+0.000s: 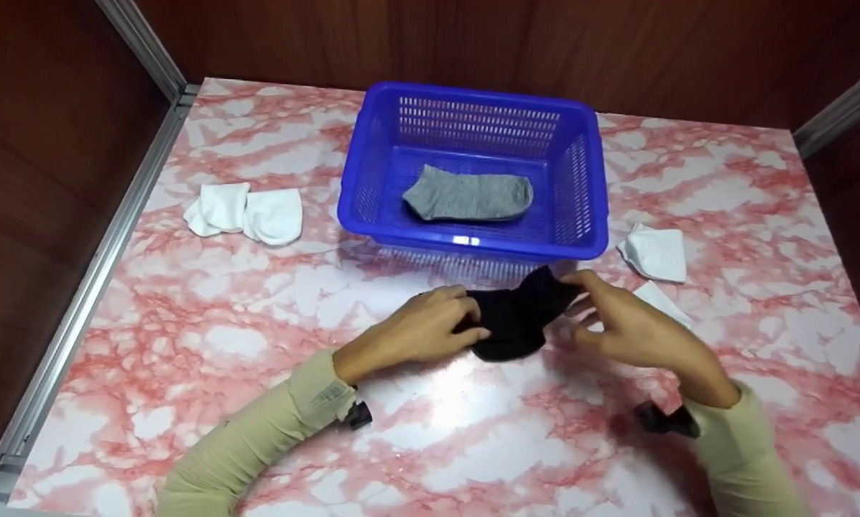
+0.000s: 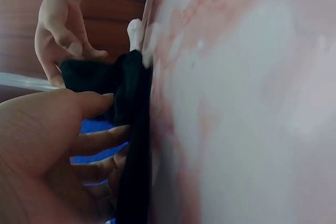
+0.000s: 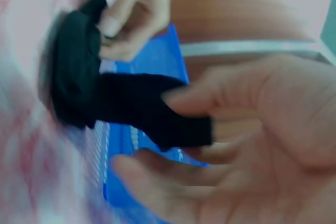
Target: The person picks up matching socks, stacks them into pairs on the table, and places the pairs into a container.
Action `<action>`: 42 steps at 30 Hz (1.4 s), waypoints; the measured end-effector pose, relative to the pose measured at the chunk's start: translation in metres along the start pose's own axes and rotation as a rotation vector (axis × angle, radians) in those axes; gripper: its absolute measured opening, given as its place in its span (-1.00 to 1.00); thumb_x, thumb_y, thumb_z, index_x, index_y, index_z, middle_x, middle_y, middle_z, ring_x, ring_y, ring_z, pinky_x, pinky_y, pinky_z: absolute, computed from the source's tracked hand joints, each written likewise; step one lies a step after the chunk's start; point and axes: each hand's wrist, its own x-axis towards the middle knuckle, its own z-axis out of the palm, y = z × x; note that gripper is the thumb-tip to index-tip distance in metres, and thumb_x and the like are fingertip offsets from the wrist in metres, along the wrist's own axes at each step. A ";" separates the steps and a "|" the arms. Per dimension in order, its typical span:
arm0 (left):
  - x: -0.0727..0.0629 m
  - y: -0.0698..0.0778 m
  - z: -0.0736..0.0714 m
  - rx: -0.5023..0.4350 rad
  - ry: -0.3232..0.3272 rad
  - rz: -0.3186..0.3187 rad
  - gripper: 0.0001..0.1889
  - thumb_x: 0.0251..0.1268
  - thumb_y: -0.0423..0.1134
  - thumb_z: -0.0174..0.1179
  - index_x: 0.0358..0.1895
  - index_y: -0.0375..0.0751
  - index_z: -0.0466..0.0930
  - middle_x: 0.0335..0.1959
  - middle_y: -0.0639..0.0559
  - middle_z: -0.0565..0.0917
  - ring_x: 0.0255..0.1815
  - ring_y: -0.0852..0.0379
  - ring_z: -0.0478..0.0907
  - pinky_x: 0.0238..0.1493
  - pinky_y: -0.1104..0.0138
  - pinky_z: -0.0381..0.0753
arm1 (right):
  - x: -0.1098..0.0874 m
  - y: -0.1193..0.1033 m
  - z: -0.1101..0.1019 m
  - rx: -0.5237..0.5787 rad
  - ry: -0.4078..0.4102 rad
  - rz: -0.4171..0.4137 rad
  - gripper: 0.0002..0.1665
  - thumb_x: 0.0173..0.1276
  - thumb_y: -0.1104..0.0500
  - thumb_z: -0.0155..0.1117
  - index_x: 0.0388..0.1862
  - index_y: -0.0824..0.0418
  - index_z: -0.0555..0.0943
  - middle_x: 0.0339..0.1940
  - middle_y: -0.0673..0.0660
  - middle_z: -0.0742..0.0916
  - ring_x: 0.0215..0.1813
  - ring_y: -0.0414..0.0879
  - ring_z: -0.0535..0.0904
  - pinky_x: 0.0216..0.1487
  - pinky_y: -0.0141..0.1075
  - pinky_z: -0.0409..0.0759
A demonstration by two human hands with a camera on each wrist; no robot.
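Observation:
Both hands hold a black sock low over the table, just in front of the blue basket. My left hand pinches its left part between thumb and fingers. At the other end, my right hand has the sock's edge between thumb and fingers. The right wrist view shows this black fabric stretched out toward the right thumb, with a thicker folded part by the other hand. Seen from the left wrist, the dark cloth bunches up at the left fingertips.
A blue plastic basket stands behind the hands with a grey pair of socks inside. Folded white socks lie at the left. More white socks lie at the right, one partly behind the right hand. Brown panels border the marbled table.

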 end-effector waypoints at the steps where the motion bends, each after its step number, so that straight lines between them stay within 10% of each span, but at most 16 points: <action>1: 0.000 0.001 0.001 0.008 0.005 -0.005 -0.59 0.55 0.17 0.15 0.03 -0.08 0.75 -0.05 0.02 0.69 -0.06 0.07 0.64 0.02 0.16 0.69 | 0.000 0.004 -0.003 0.031 -0.029 0.009 -0.26 0.42 0.28 0.40 0.48 0.32 0.31 0.19 0.36 0.72 0.11 0.22 0.75 0.12 -0.02 0.76; 7: 0.002 0.004 0.006 0.017 0.023 -0.019 -0.64 0.52 0.13 0.20 -0.05 -0.09 0.73 -0.10 0.01 0.64 -0.09 0.07 0.59 -0.02 0.15 0.67 | 0.012 0.025 -0.009 0.120 0.009 0.136 -0.32 0.55 0.00 0.32 0.50 0.29 0.41 0.30 0.31 0.68 0.16 0.18 0.71 0.08 -0.38 0.67; 12: 0.003 0.005 0.004 -0.038 -0.003 -0.059 -0.70 0.49 0.08 0.26 -0.13 -0.08 0.68 -0.14 0.04 0.62 -0.09 0.09 0.56 -0.03 0.18 0.62 | 0.027 0.040 -0.003 -0.027 0.123 0.221 -0.49 0.55 -0.09 0.30 0.23 0.27 0.66 0.09 0.26 0.78 0.07 0.09 0.69 0.08 -0.19 0.60; 21: 0.004 -0.001 -0.010 -0.432 -0.003 -0.128 -0.82 0.47 -0.12 0.29 -0.24 -0.13 0.58 -0.33 0.08 0.68 -0.34 0.26 0.55 -0.19 0.39 0.60 | 0.027 0.046 -0.003 0.146 0.115 0.111 -0.50 0.35 0.44 0.30 0.27 0.43 0.49 -0.10 0.23 0.64 -0.03 -0.04 0.59 0.02 -0.49 0.57; 29: -0.006 -0.014 -0.029 -0.615 0.074 -0.211 -0.87 0.46 -0.24 0.26 -0.17 -0.13 0.48 -0.41 0.07 0.67 -0.45 0.19 0.70 -0.25 0.35 0.69 | 0.025 0.029 0.002 0.290 0.013 0.181 -0.75 0.43 0.32 0.27 0.04 0.38 0.55 -0.16 0.07 0.60 -0.09 -0.17 0.58 -0.15 -0.41 0.59; 42: -0.026 -0.035 -0.039 -0.445 0.079 -0.306 -0.81 0.47 -0.25 0.21 0.06 -0.16 0.58 -0.51 0.17 0.51 -0.54 0.26 0.38 -0.34 0.34 0.41 | 0.045 0.015 0.030 0.192 0.067 0.108 -0.71 0.44 0.13 0.43 -0.38 0.22 0.54 -0.42 -0.03 0.51 -0.36 -0.22 0.46 -0.29 -0.42 0.45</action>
